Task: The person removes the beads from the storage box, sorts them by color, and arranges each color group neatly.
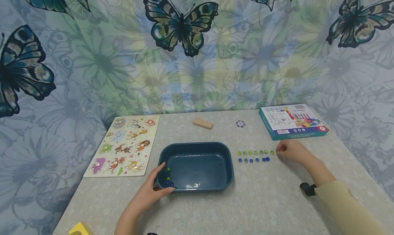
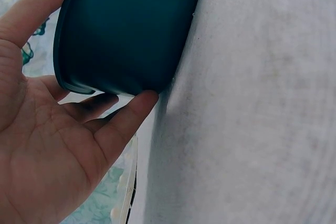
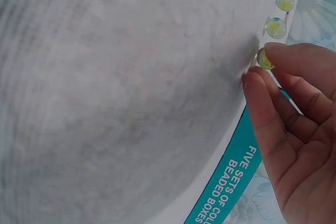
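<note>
My left hand (image 1: 150,191) grips the left end of a dark blue plastic basin (image 1: 200,146), thumb at its near corner and fingers along the outside. Inside the basin, several green and blue marbles (image 1: 168,179) lie against the left wall. To the basin's right stand two rows of glass marbles on the table: yellow-green ones (image 1: 255,153) behind, blue ones (image 1: 251,160) in front. At the right end of the yellow-green row, my right hand (image 1: 292,151) pinches a yellow-green marble (image 3: 264,60) between thumb and fingers, close to the table.
An animal peg puzzle board (image 1: 123,147) lies at the left. Toward the back are a wooden block (image 1: 202,123), a patterned poker chip (image 1: 240,124) and a flat teal box (image 1: 293,122) behind my right hand. A yellow piece (image 1: 80,229) shows at the near left edge.
</note>
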`<state>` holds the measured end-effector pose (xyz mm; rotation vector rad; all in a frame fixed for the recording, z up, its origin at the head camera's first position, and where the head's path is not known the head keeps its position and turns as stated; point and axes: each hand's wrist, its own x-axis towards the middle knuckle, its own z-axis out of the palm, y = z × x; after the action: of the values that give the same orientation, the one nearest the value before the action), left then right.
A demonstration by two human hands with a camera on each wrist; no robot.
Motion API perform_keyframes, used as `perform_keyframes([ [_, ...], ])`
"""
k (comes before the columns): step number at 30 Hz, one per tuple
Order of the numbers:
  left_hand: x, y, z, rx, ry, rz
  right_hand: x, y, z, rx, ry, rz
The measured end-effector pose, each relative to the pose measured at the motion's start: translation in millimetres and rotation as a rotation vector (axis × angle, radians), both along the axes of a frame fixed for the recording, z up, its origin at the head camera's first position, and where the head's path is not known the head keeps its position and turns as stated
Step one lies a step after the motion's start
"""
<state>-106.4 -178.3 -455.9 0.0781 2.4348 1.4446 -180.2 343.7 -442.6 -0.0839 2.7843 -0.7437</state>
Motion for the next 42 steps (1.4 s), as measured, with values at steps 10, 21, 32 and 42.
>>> perform_keyframes([
  [10, 0.7, -0.6, -0.5, 0.009, 0.013, -0.006, 1.1, -2.7, -0.5, 0.049, 0.001, -0.015],
  [21, 0.4, -1.4, -1.5, 0.012, 0.013, -0.008, 7.3, -7.9, 16.6, 0.046, -0.048, -0.009],
  [32, 0.2, -1.5, -1.4, 0.014, 0.017, -0.011, 11.4, -31.0, 47.7, 0.028, 0.063, 0.014],
  [42, -0.1, -1.7, -1.3, 0.019, 0.008, -0.009, 15.1, -98.9, 52.6, -0.131, 0.19, 0.155],
])
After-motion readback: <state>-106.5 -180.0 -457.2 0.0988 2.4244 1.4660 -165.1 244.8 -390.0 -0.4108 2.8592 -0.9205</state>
